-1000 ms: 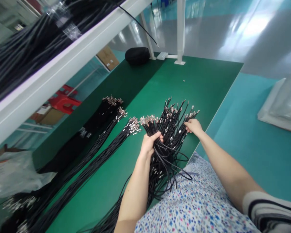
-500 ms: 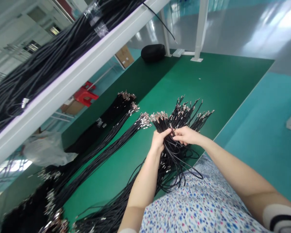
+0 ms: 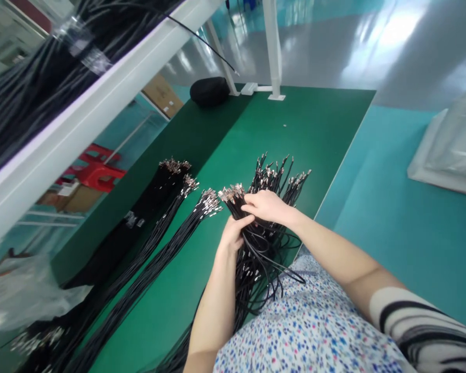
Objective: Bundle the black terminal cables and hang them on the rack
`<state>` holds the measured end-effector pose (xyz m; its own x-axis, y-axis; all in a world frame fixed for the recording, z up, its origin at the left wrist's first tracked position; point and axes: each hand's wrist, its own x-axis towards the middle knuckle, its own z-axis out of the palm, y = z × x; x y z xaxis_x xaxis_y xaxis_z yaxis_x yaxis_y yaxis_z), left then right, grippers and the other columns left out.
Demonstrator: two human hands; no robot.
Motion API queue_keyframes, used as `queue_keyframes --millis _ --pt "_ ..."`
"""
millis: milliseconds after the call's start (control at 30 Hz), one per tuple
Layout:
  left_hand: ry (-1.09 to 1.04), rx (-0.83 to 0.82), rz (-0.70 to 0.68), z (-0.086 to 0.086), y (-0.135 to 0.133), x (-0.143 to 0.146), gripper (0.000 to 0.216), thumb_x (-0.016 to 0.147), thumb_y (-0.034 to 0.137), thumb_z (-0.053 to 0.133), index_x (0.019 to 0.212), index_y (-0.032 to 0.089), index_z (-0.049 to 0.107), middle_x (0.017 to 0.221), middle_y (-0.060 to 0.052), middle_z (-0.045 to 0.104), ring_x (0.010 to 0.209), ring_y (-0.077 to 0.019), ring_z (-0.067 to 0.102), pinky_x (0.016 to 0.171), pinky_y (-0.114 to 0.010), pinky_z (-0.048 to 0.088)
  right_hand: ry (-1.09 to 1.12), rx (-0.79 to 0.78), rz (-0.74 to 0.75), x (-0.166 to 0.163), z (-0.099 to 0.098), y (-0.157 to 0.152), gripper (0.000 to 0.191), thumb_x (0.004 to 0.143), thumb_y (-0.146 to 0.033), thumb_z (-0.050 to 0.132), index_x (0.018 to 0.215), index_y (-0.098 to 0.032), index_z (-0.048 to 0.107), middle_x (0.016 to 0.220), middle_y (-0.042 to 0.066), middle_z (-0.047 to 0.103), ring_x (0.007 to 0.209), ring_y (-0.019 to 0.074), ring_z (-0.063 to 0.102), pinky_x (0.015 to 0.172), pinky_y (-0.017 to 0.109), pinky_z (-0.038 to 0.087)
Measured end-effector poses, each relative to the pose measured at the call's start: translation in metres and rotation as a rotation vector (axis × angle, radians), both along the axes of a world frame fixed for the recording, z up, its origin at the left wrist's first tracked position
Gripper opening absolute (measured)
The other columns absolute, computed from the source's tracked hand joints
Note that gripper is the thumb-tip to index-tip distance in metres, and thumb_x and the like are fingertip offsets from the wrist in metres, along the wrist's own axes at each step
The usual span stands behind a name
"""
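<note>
My left hand [image 3: 233, 235] is wrapped round a thick bundle of black cables [image 3: 256, 248] with small metal connectors at their tips, held over the green table mat [image 3: 295, 134]. My right hand [image 3: 266, 206] lies on top of the same bundle just behind the connector ends, fingers curled over the cables and touching my left hand's fingertips. The cable tips [image 3: 279, 173] fan out beyond both hands. The loose tails of the bundle loop down towards my lap.
Several more bundles of black cables [image 3: 155, 228] lie in rows on the mat to the left. A white shelf rail [image 3: 101, 109] with cables on it crosses overhead. A black pouch [image 3: 209, 90] sits at the far end, and a plastic-wrapped package [image 3: 450, 145] lies on the floor at right.
My right hand came in from the right edge of the fanned tips to the middle of the bundle and now rests over it beside my left hand. The view swayed sideways and back.
</note>
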<state>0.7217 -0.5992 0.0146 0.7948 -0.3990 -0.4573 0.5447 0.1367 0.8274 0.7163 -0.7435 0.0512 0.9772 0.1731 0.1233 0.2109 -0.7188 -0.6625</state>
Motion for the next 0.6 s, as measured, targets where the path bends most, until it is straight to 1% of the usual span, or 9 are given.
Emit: queue_keyframes --millis 67,133,167,233,300,333,400,533,600 --pt "-0.004 -0.017 -0.023 0.0 0.0 0.001 0.033 0.051 0.018 0.076 0.081 0.011 0.064 0.067 -0.003 0.064 0.058 -0.0125 0.059 0.064 -0.026 0.047 0.021 0.038 0.004 0.001 -0.008 -0.003 0.029 0.079 -0.039 0.051 0.061 -0.016 0.053 0.053 -0.001 0.052 0.051 0.0095 0.047 0.051 0.02 0.027" --pt "-0.034 -0.033 -0.058 0.0 -0.002 0.001 0.023 0.055 0.02 0.075 0.07 0.009 0.062 0.062 -0.003 0.061 0.06 -0.0126 0.059 0.067 -0.027 0.047 0.127 0.188 0.008 0.002 -0.028 -0.014 0.034 0.077 -0.047 0.052 0.061 -0.016 0.054 0.05 -0.002 0.052 0.048 0.0086 0.046 0.05 0.02 0.03" --pt "-0.048 -0.04 -0.063 0.0 -0.003 0.002 0.02 0.057 0.021 0.073 0.064 0.009 0.06 0.058 -0.002 0.059 0.059 -0.0124 0.058 0.068 -0.028 0.047 0.207 0.267 -0.037 0.003 -0.042 -0.023 0.038 0.077 -0.05 0.05 0.062 -0.016 0.055 0.049 -0.002 0.053 0.046 0.0082 0.046 0.049 0.02 0.031" --pt "-0.052 -0.045 -0.032 0.0 -0.004 0.005 0.021 0.061 0.023 0.07 0.057 0.01 0.056 0.052 -0.001 0.054 0.054 -0.0115 0.056 0.067 -0.03 0.048 0.378 0.324 -0.268 0.003 -0.075 -0.046 0.042 0.079 -0.053 0.045 0.064 -0.015 0.056 0.049 -0.001 0.054 0.041 0.0077 0.047 0.048 0.02 0.034" --pt "-0.036 -0.019 0.037 -0.002 -0.005 0.009 0.022 0.062 0.024 0.069 0.056 0.01 0.053 0.049 0.001 0.051 0.049 -0.0109 0.054 0.061 -0.029 0.048 0.515 0.231 -0.565 0.004 -0.108 -0.07 0.042 0.08 -0.05 0.044 0.059 -0.015 0.055 0.048 0.001 0.055 0.04 0.0081 0.048 0.049 0.021 0.037" --pt "-0.029 0.01 0.067 -0.003 -0.005 0.012 0.022 0.061 0.024 0.07 0.056 0.01 0.053 0.048 0.001 0.052 0.048 -0.0111 0.054 0.058 -0.028 0.047 0.564 0.182 -0.665 0.005 -0.122 -0.08 0.042 0.078 -0.049 0.046 0.056 -0.015 0.055 0.046 0.002 0.055 0.04 0.0083 0.048 0.049 0.021 0.038" --pt "-0.024 0.068 0.102 -0.005 -0.005 0.016 0.021 0.06 0.025 0.071 0.063 0.01 0.055 0.049 0.0 0.054 0.047 -0.012 0.054 0.054 -0.027 0.047 0.628 0.196 -0.737 0.008 -0.143 -0.093 0.039 0.074 -0.045 0.053 0.05 -0.014 0.054 0.042 0.002 0.053 0.038 0.0086 0.049 0.049 0.021 0.038" --pt "-0.001 0.097 0.115 -0.005 -0.005 0.021 0.037 0.057 0.023 0.072 0.089 0.01 0.057 0.052 -0.001 0.058 0.048 -0.0142 0.057 0.053 -0.029 0.048 0.644 0.392 -0.748 0.016 -0.159 -0.09 0.025 0.066 -0.03 0.061 0.049 -0.013 0.053 0.039 0.001 0.051 0.034 0.008 0.046 0.041 0.02 0.036" --pt "-0.001 0.107 0.121 -0.004 -0.004 0.022 0.037 0.057 0.023 0.073 0.087 0.01 0.056 0.053 -0.002 0.059 0.049 -0.0154 0.058 0.052 -0.029 0.049 0.629 0.444 -0.763 0.016 -0.158 -0.084 0.022 0.068 -0.026 0.059 0.053 -0.013 0.051 0.04 0.0 0.05 0.032 0.0072 0.044 0.037 0.019 0.035"
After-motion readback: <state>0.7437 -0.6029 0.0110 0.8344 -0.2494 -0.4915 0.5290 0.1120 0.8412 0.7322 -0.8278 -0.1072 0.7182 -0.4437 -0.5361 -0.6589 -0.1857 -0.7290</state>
